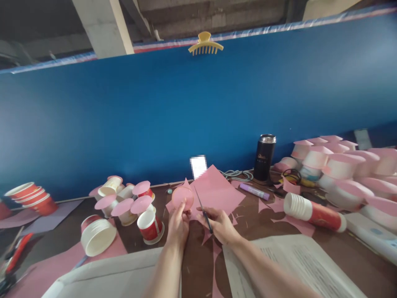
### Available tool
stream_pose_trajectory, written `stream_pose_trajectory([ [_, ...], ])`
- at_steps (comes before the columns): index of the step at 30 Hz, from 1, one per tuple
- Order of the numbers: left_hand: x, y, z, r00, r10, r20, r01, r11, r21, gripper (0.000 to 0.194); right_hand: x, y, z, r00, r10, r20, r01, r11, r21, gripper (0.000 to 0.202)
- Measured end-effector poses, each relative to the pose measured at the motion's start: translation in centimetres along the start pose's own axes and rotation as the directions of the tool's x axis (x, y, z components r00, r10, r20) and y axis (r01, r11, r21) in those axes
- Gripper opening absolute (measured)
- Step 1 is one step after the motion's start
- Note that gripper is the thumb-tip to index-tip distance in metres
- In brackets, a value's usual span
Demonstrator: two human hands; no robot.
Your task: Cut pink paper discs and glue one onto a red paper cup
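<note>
My left hand [179, 225] pinches a round pink paper piece [182, 196] between thumb and fingers, its face turned up toward me. In my right hand [221, 227] is a pair of dark scissors [200, 201], the thin blade pointing up and away beside the disc's right edge. My fingers partly hide the handles. Whether the blade touches the paper, I cannot tell. Behind both hands lies a larger pink paper sheet [218, 188], and pink offcuts [216, 251] are scattered below and around it.
On the left stand paper cups topped with pink discs [123, 207], a red cup [151, 225] and stacked red cups [35, 198]. To the right are a cup stack on its side [314, 212], a purple marker [254, 191], a black flask [265, 157] and many pink-topped cups [344, 167]. A blue partition [155, 111] rises behind.
</note>
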State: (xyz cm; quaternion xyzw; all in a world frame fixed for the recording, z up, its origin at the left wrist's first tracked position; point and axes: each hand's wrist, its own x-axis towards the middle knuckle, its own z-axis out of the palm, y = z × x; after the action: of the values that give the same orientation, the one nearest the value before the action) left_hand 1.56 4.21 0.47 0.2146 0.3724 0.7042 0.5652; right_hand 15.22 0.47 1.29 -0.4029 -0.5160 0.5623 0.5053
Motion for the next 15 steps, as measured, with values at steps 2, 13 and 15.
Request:
stream_pose_trajectory([
  [2,-0.08,0.09,0.08,1.0,-0.012,-0.008,0.012,1.0,0.004,0.019,0.02,0.04,-0.15,1.0,0.002,0.008,-0.002,1.0,-0.008,0.051],
  [13,0.29,-0.13,-0.08,0.999,0.042,0.009,-0.042,0.999,0.02,0.023,0.01,-0.01,-0.36,0.998,-0.008,0.054,0.011,0.998,-0.068,0.052],
  [15,0.18,-0.06,0.0,0.999,0.048,0.008,-0.048,0.998,0.038,0.024,-0.06,-0.15,-0.32,0.999,-0.008,0.046,0.011,0.997,-0.072,0.051],
])
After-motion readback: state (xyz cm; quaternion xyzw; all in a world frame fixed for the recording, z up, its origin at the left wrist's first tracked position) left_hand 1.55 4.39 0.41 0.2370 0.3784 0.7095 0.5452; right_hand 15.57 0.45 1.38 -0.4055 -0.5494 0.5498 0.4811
